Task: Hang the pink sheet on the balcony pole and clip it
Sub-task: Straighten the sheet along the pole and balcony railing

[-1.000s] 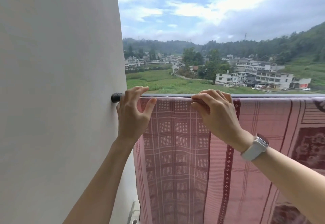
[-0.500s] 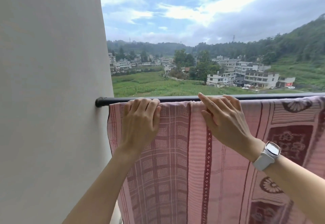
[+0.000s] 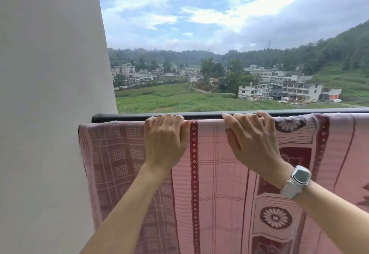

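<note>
The pink sheet (image 3: 215,174), woven with dark red checks and flower motifs, hangs over the black balcony pole (image 3: 203,115) and drapes down toward me. Its left edge lies against the wall. My left hand (image 3: 164,144) rests on the sheet's top fold, fingers curled over the pole. My right hand (image 3: 253,144), with a white watch on its wrist, grips the top fold a little to the right, fingers curled over it. No clip is visible.
A plain white wall (image 3: 50,114) fills the left side, and the pole ends in it. Beyond the pole lie open air, green fields, buildings (image 3: 279,88) and wooded hills.
Both hands have slid to the right along the pole. The sheet's left edge has spread left to the wall. My fingers now curl over the top fold.
</note>
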Demonstrator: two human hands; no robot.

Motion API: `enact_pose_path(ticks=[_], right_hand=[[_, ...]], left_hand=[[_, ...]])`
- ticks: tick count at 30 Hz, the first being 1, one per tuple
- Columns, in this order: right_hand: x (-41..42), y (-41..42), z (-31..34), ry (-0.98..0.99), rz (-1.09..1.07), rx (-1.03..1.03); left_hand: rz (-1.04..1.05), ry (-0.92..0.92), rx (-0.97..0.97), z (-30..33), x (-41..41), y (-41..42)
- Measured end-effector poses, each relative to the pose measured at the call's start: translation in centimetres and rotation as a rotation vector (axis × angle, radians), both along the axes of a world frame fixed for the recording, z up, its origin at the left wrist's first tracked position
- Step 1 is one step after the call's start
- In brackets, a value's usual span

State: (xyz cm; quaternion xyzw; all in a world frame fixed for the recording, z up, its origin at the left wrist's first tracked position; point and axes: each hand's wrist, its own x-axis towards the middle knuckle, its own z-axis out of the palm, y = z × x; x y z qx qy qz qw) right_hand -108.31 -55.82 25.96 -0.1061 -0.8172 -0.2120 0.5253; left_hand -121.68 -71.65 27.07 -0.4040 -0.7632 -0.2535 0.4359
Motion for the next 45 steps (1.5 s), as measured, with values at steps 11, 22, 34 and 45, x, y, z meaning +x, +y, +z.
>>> enact_pose_path(ticks=[11,22,34,45], right_hand=[[9.1,9.6,0.2,-0.057,-0.035,-0.034],[17.8,17.5,1.3,0.035,0.071,-0.334],[21.0,19.0,1.6,0.102,0.138,-0.102],[25.4,26.7,2.3,-0.049,0.217,-0.372]], left_hand=[[-0.112,0.015,0.014,0.2,8.6,9.5],[-0.055,-0.098,0.058,0.5,12.8,14.2],[-0.185,0.008,-0.08,0.2,17.0,19.1],[-0.23,0.067,-0.198,1.9,24.2,27.4]])
